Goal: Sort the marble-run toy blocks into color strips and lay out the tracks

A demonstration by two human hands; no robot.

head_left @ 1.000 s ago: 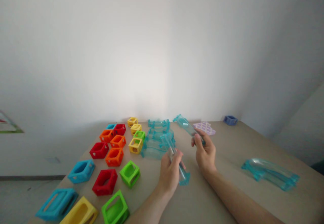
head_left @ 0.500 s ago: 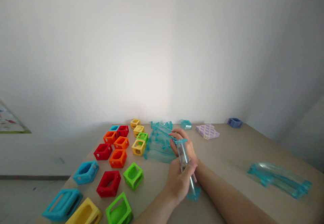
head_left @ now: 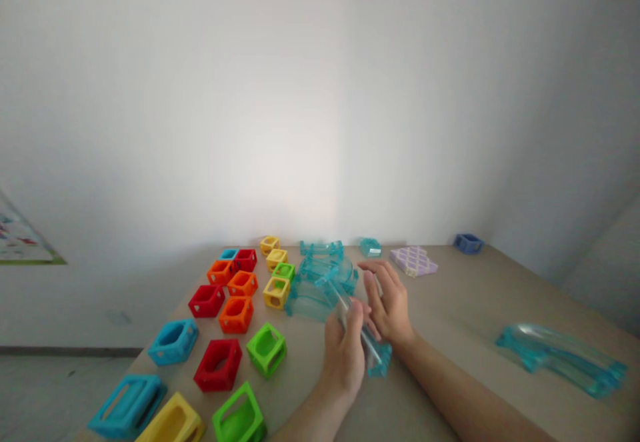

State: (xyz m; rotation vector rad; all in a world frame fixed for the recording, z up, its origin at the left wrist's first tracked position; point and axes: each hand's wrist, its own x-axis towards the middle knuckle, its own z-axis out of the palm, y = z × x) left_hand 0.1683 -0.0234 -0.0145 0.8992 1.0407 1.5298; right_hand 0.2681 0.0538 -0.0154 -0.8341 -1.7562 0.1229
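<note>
My left hand (head_left: 345, 352) is closed around a long transparent track piece (head_left: 371, 347) with teal ends. The piece slants from the middle of the table down toward me, and the fingers cover part of its length. Just right of it, my right hand (head_left: 391, 299) has its fingers loosely curved and apart, with nothing visible in them. Its lower edge is close to the left fingertips; whether they touch I cannot tell. Behind both hands lie several overlapping teal see-through track pieces (head_left: 307, 301).
Several coloured hollow blocks, such as a red block (head_left: 218, 365) and a green block (head_left: 267, 350), spread over the left side. A curved teal piece (head_left: 563, 355) lies at the right. Toward the wall are a lilac lattice piece (head_left: 413, 260), a small teal piece (head_left: 371, 248) and a blue block (head_left: 469, 243).
My right hand has opened and moved right, away from a thin teal strip near its fingertips. The track piece in my left hand has turned, its far end swinging left.
</note>
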